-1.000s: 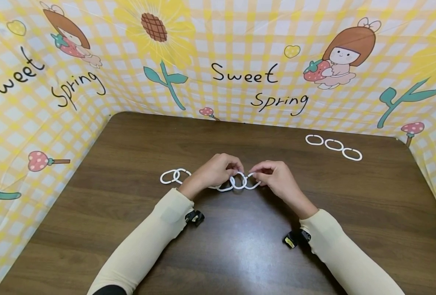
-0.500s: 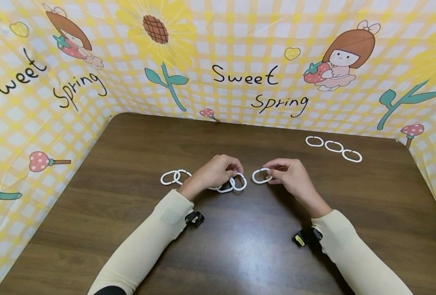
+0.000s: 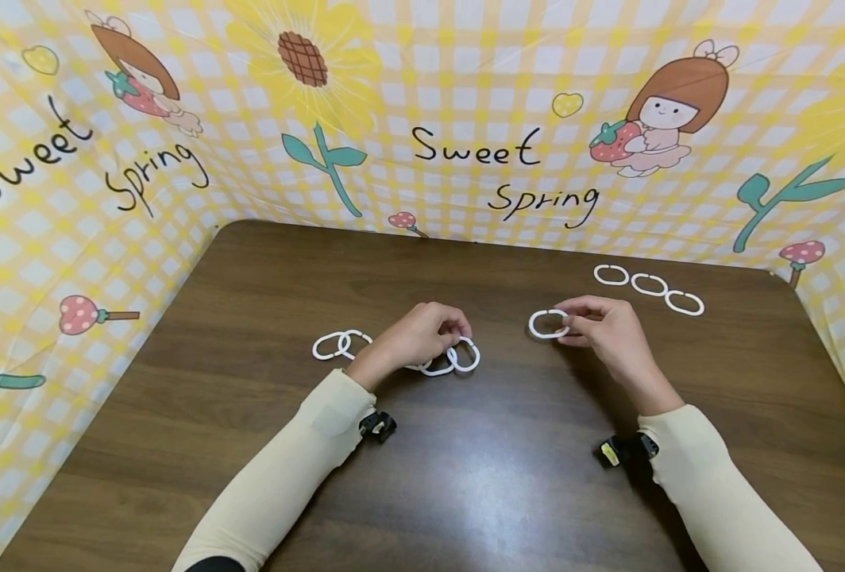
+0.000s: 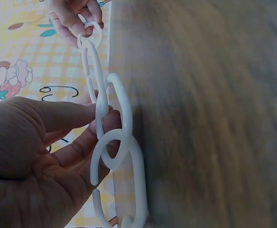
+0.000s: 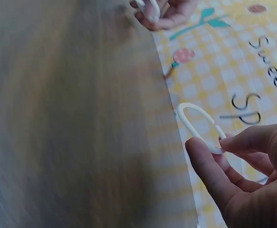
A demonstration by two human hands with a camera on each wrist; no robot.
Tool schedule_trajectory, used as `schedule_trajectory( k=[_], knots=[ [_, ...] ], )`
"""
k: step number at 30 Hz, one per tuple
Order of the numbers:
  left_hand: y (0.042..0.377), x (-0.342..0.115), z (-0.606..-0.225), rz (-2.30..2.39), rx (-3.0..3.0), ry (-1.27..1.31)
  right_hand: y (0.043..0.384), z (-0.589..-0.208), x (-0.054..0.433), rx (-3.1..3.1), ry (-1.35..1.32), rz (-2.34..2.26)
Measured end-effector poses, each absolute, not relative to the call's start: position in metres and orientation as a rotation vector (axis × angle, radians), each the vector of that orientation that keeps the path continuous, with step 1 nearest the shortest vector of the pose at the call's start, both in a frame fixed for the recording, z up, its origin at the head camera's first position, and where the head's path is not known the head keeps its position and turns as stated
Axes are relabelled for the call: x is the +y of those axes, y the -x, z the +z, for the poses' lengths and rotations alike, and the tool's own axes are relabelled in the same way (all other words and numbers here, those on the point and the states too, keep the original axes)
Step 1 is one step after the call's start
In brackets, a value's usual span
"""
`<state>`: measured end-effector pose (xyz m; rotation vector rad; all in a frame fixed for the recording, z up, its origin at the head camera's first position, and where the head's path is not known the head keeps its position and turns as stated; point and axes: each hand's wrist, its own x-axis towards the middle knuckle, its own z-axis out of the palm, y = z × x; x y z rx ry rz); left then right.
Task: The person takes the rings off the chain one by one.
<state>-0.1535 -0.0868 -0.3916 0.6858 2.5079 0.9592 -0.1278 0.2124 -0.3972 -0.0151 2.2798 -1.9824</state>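
A chain of white oval plastic links [image 3: 328, 346] runs along the table, its middle hidden under my left hand [image 3: 418, 334]. That hand pinches one link [image 4: 99, 85] between thumb and fingers near the chain's right end, where the end link [image 3: 468, 355] hangs out to the right. Off to the right, my right hand [image 3: 604, 330] pinches a single white link [image 3: 545, 324] by its right end. This link is apart from the chain, and a small gap shows in its side in the right wrist view.
Three loose white links [image 3: 649, 284] lie in a slanting row at the back right of the brown wooden table [image 3: 465, 492]. A yellow checked cloth [image 3: 451, 71] with printed figures stands behind the table and along its sides.
The right hand's link has come off the end of the chain. My right hand has carried it right and slightly back. The left hand stays almost where it was, holding the chain.
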Motion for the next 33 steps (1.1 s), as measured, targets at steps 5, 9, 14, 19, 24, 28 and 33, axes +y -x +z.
schedule_trajectory(
  k=[5,9,14,19,24,28,33],
  knots=[
    [0.153,-0.087,-0.392,0.966,2.501,-0.680,0.132,-0.397,0.227,2.257,-0.024,-2.054],
    [0.154,-0.088,-0.392,0.976,2.499,-0.681,0.135,-0.399,0.236,2.235,-0.059,-2.102],
    [0.154,-0.089,-0.393,0.976,2.495,-0.678,0.139,-0.404,0.249,2.175,-0.115,-2.181],
    [0.154,-0.089,-0.394,0.973,2.496,-0.685,0.144,-0.405,0.262,2.149,-0.163,-2.227],
    [0.155,-0.089,-0.394,0.970,2.504,-0.705,0.148,-0.407,0.274,2.123,-0.205,-2.291],
    [0.155,-0.089,-0.394,0.964,2.510,-0.706,0.151,-0.409,0.283,2.130,-0.259,-2.316],
    [0.155,-0.089,-0.394,0.962,2.508,-0.701,0.155,-0.409,0.291,2.153,-0.328,-2.299]
  ],
)
